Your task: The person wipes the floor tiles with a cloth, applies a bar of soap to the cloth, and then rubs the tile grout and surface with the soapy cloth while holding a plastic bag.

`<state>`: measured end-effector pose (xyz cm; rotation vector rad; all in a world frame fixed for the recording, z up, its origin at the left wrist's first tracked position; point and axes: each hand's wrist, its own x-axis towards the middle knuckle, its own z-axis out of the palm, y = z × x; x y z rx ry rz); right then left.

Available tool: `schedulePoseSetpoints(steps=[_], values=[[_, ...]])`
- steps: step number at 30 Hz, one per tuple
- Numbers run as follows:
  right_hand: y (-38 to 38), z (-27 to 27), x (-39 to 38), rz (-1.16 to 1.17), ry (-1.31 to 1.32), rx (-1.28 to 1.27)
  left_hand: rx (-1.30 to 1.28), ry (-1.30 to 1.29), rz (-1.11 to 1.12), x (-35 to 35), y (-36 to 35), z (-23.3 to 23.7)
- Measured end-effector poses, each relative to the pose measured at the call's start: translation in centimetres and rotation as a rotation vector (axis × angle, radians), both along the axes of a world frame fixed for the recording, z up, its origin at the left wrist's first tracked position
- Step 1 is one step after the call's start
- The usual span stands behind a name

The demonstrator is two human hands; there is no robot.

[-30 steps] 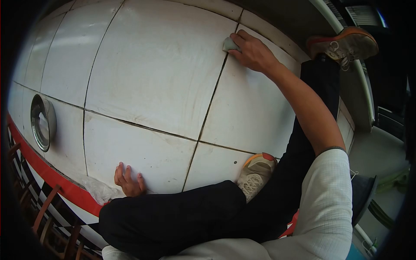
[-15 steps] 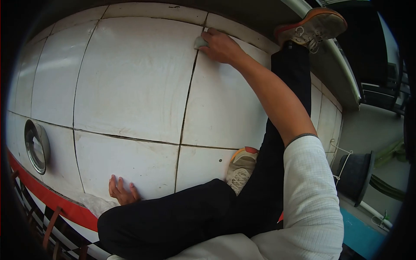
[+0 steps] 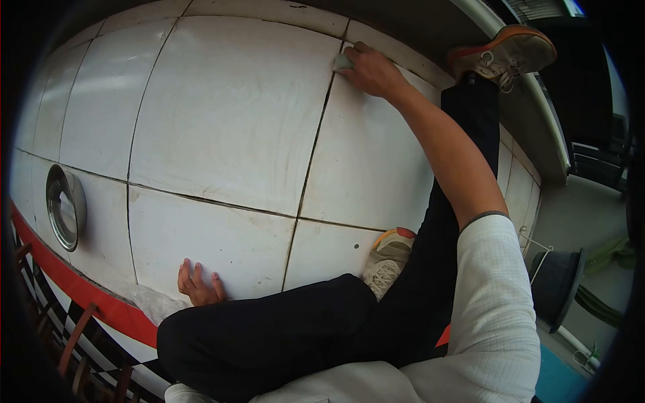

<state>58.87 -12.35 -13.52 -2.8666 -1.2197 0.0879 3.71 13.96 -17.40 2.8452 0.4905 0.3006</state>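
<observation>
My right hand (image 3: 371,69) grips a small grey-green pad (image 3: 342,63) and presses it on the white tiles (image 3: 235,101), near the dark joint at the upper middle. Beyond my bent knee, my left hand (image 3: 200,285) rests on the tiles with its fingers spread, holding nothing; its wrist is hidden behind the leg. Just left of it lies a crumpled clear plastic bag (image 3: 156,303).
A round metal bowl (image 3: 66,207) stands at the far left. Red edging (image 3: 87,289) runs along the lower left. One shoe (image 3: 390,262) is beside my knee, another (image 3: 504,57) at the upper right. A black pot (image 3: 556,285) is at the right.
The whole view has shifted, so the floor, bowl and both hands appear farther right. My right hand still holds the pad near the same joint, and my left hand stays on the tiles.
</observation>
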Motion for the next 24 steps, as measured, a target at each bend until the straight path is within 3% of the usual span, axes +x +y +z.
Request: schedulePoseSetpoints(steps=[2, 5, 9, 13, 16, 19, 22, 24], values=[[0.6, -0.6, 4.4, 0.015, -0.096, -0.065, -0.002, 0.003, 0.000, 0.0, 0.0, 0.0], [1.6, -0.1, 4.5, 0.073, -0.138, -0.165, -0.003, 0.018, -0.005, 0.0, 0.1, 0.2], [0.2, -0.7, -0.8, 0.062, -0.012, 0.148, -0.021, 0.017, 0.001, 0.1, 0.0, 0.2], [0.0, -0.9, 1.3, 0.002, -0.046, 0.111, -0.025, 0.020, 0.004, 0.2, 0.0, 0.4], [1.7, -0.3, 5.5, -0.089, -0.035, -0.076, -0.022, 0.016, 0.000, 0.2, 0.0, 0.3], [0.8, -0.6, 3.7, 0.028, -0.139, -0.067, -0.023, 0.024, 0.002, 0.1, 0.1, 0.2], [-0.5, -1.3, 1.2, 0.053, -0.120, 0.132, -0.020, 0.032, 0.000, 0.2, 0.0, 0.4], [0.0, -1.0, 2.7, 0.020, -0.119, 0.057, -0.019, 0.022, -0.002, 0.2, 0.1, 0.3]])
